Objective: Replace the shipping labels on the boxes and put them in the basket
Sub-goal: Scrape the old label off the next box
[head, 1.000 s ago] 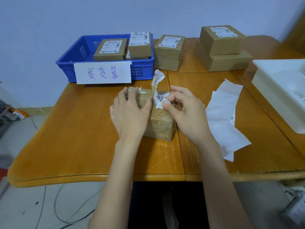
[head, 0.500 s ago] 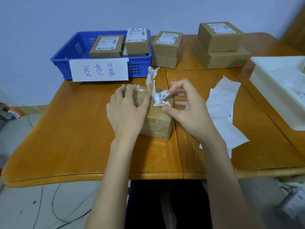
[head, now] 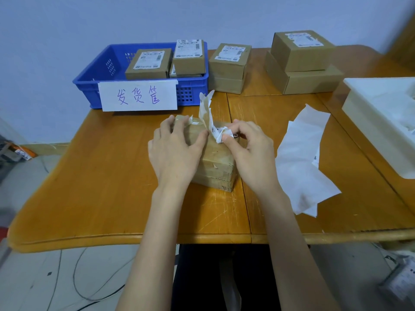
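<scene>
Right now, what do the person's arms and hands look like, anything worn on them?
Both forearms are bare to the bottom of the frame, no sleeves showing. The left hand and right hand wear no gloves, rings, watch or bracelet. Fingernails look short and unpainted.

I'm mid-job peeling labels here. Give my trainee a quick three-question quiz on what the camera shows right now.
1. True or false: the left hand lies flat on the cardboard box while the right hand pinches the old shipping label.
2. Multiple choice: the white backing sheets lie (A) in the blue basket, (B) on the wooden table by the right hand, (C) on the floor.
3. Which object carries a handwritten paper sign on its front?

Key: 1 true; 2 B; 3 the blue basket.
</scene>
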`<action>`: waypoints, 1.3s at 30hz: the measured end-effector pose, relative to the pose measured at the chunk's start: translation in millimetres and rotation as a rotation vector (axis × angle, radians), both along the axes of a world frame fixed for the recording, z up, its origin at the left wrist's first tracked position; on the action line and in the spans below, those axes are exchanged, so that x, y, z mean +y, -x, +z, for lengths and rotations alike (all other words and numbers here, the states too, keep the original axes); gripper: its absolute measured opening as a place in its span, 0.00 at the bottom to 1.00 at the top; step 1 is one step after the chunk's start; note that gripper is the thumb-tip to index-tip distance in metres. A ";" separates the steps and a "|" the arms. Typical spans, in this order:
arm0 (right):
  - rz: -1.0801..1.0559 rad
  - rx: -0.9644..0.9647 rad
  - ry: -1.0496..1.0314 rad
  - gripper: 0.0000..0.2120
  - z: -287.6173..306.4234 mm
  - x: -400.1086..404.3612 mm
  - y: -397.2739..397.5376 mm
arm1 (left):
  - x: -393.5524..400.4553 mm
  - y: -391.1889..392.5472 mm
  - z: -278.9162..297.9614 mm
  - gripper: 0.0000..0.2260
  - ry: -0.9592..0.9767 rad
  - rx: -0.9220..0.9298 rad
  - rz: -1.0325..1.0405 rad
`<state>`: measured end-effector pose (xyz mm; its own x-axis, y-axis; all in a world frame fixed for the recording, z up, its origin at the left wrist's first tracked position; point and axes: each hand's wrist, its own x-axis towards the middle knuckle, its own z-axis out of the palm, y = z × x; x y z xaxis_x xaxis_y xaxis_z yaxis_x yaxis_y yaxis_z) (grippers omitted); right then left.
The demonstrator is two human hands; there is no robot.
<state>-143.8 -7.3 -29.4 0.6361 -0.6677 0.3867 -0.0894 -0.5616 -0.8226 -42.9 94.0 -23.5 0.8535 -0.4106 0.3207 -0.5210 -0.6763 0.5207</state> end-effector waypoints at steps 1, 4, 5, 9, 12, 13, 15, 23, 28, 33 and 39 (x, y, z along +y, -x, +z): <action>-0.013 -0.001 -0.010 0.05 0.2 1.0 -0.6 | 0.1 0.2 -0.5 0.24 -0.001 0.001 0.000; -0.036 -0.005 -0.022 0.05 3.8 5.0 -2.0 | -0.6 -0.2 -0.6 0.24 0.000 -0.007 0.002; -0.037 0.000 -0.030 0.04 4.8 6.0 -2.4 | -0.5 -0.3 -0.7 0.24 0.001 -0.007 0.002; 0.036 0.033 -0.109 0.07 12.5 3.6 1.2 | 0.2 0.1 -0.8 0.24 0.002 -0.007 0.003; 0.142 0.065 -0.217 0.09 21.3 -4.0 8.5 | 0.2 -0.3 -1.2 0.24 0.001 -0.014 0.006; 0.165 0.098 -0.175 0.06 21.4 -5.9 9.9 | 0.1 -0.8 -1.3 0.24 0.003 -0.015 0.005; 0.154 0.137 -0.041 0.02 17.8 -7.6 10.1 | 0.4 -0.6 -1.6 0.24 0.006 -0.018 0.003; 0.013 -0.002 -0.097 0.06 7.1 -3.2 -5.3 | 1.7 -2.8 -3.8 0.22 0.038 -0.042 -0.020; 0.059 0.013 -0.148 0.06 14.5 -7.0 4.2 | 4.2 -12.5 -2.2 0.27 -0.005 -0.063 -0.171; 0.067 0.028 -0.078 0.06 14.8 -4.7 7.9 | -3.9 -12.3 1.4 0.33 0.225 0.045 -0.314; 0.052 0.034 -0.168 0.11 14.9 -4.9 3.8 | 4.0 2.2 -5.2 0.18 0.390 0.073 -0.390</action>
